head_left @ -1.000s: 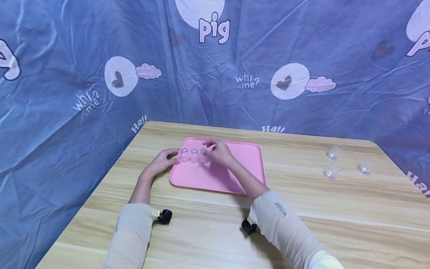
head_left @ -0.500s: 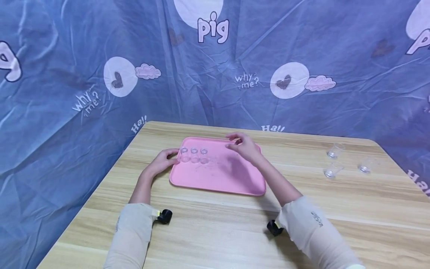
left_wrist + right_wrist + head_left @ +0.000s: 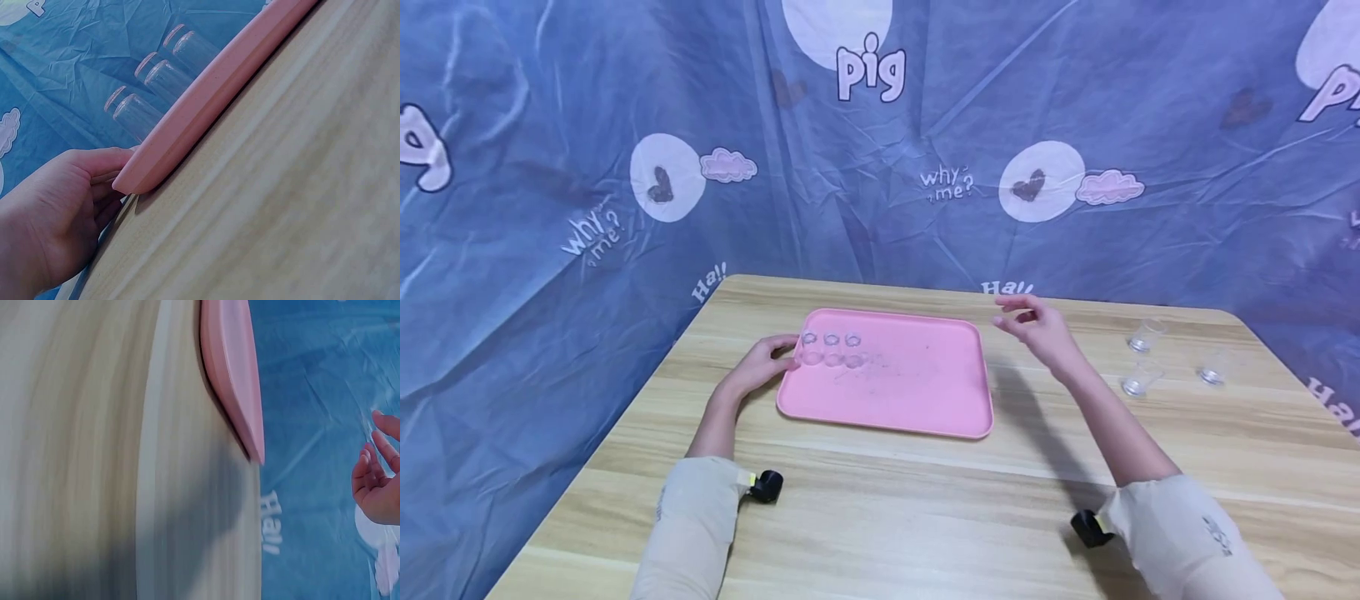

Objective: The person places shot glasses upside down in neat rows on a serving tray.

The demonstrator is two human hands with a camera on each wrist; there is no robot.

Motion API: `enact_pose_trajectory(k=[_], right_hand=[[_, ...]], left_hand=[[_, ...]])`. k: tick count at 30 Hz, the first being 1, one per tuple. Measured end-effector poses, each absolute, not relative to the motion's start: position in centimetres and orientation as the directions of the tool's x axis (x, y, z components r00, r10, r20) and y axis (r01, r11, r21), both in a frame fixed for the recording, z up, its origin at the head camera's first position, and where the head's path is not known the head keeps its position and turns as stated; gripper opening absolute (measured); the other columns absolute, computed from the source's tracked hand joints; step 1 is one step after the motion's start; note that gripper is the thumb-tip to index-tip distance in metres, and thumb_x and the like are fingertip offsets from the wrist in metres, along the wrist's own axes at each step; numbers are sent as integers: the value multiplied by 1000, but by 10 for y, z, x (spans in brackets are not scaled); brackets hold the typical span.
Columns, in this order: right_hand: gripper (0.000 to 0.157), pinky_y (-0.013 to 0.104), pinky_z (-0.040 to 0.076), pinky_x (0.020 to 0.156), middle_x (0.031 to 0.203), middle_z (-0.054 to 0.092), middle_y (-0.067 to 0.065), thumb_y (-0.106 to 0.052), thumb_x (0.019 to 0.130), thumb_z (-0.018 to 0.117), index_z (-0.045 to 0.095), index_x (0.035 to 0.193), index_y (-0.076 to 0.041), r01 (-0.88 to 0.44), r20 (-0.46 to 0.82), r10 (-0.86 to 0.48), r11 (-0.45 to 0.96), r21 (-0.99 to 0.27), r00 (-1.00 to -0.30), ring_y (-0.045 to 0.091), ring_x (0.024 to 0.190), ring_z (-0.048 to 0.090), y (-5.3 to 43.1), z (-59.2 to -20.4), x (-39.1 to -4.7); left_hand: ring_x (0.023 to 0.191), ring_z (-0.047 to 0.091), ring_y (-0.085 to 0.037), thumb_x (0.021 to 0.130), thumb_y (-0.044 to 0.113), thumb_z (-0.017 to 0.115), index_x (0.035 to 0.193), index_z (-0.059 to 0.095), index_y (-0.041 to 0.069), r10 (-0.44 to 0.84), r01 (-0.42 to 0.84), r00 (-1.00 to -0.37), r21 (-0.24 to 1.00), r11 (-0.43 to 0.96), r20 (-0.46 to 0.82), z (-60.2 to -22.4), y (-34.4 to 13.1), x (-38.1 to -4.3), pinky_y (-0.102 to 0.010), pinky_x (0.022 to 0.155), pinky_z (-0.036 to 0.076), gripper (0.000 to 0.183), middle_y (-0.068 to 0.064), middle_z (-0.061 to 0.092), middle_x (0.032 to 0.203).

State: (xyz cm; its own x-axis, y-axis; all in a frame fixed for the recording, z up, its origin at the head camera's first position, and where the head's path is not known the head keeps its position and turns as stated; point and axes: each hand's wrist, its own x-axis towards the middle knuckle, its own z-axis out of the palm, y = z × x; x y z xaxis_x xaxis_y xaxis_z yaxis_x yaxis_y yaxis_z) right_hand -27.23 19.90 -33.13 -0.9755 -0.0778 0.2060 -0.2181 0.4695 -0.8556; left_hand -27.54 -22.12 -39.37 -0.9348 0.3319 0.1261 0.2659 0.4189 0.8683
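Note:
On the pink tray (image 3: pixel 925 396) several small clear glasses, three in all, stand in a row near its left end: a left glass (image 3: pixel 809 350), a middle glass (image 3: pixel 831 351) and a right glass (image 3: pixel 853 352). They look bottom-up, with the thick base on top. My left hand (image 3: pixel 762 364) grips the tray's left edge, thumb at the rim and fingers against the side, as the left wrist view shows of the same hand (image 3: pixel 69 206). My right hand (image 3: pixel 1043 333) hovers past the tray's right end, fingers loosely bent, holding nothing.
Three more clear glasses stand upright on the wooden table (image 3: pixel 880 517) at the right: a back glass (image 3: pixel 1147 335), a front glass (image 3: pixel 1138 382) and a far-right glass (image 3: pixel 1213 370). A blue printed cloth (image 3: pixel 880 208) hangs behind the table.
My right hand has left the right-hand glass of the row and moved right, over the tray and beyond its right end. The left hand has stayed at the tray's edge.

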Motion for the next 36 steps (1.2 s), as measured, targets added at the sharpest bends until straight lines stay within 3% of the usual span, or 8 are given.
enact_pose_trajectory(k=[6,10,15,19,22,26,29,36], right_hand=[[28,18,45,61,100,54,-6,-21,86,66,60,111,-12,-209,231,-10,467,-859,-973,8,81,50,238,-326,-256],[19,15,44,59,96,55,-12,-22,85,66,61,103,-27,-201,246,33,473,-858,-969,6,80,50,263,-327,-244],[20,13,44,60,96,53,-17,-23,86,65,58,102,-34,-180,243,62,505,-844,-968,3,80,49,294,-333,-229],[22,11,42,60,95,53,-19,-23,86,65,58,101,-36,-146,239,115,522,-841,-964,1,81,47,320,-341,-220],[23,12,41,58,94,54,-19,-27,84,67,61,106,-30,-115,238,166,535,-837,-957,2,81,47,346,-357,-220],[45,14,43,56,97,55,-16,-37,81,69,60,119,-16,-77,232,214,556,-828,-949,3,81,48,387,-389,-229],[53,13,43,56,100,53,-15,-41,80,69,56,123,-13,-49,218,233,568,-822,-948,2,83,48,406,-404,-229],[25,9,41,59,94,47,-23,-25,85,66,55,107,-33,-39,178,204,547,-836,-962,-7,80,45,386,-382,-199]], left_hand=[[123,33,-44,84,-7,56,122,44,-20,327,262,-937,864,431,121,-393,-220,-272,-48,106,22,42,-34,42,127],[123,33,-45,84,-7,56,122,44,-20,326,267,-937,855,444,123,-393,-218,-270,-48,106,22,41,-35,42,127],[123,33,-46,84,-6,56,121,44,-20,326,273,-937,846,458,126,-398,-218,-273,-50,105,22,42,-35,42,127],[124,33,-43,84,-3,58,123,45,-18,324,275,-937,847,455,130,-414,-223,-285,-49,106,22,43,-32,43,128],[125,33,-40,85,1,60,125,46,-15,313,262,-942,853,452,124,-426,-228,-293,-46,107,21,45,-29,44,129],[126,33,-39,84,2,61,126,46,-14,307,257,-944,853,454,121,-427,-229,-295,-45,107,21,47,-28,43,130],[125,32,-41,84,0,60,125,45,-15,309,257,-943,862,437,125,-422,-228,-292,-47,107,20,46,-30,42,130],[124,31,-44,85,-4,56,123,43,-20,322,255,-940,859,444,112,-395,-218,-275,-48,106,22,43,-34,40,129]])
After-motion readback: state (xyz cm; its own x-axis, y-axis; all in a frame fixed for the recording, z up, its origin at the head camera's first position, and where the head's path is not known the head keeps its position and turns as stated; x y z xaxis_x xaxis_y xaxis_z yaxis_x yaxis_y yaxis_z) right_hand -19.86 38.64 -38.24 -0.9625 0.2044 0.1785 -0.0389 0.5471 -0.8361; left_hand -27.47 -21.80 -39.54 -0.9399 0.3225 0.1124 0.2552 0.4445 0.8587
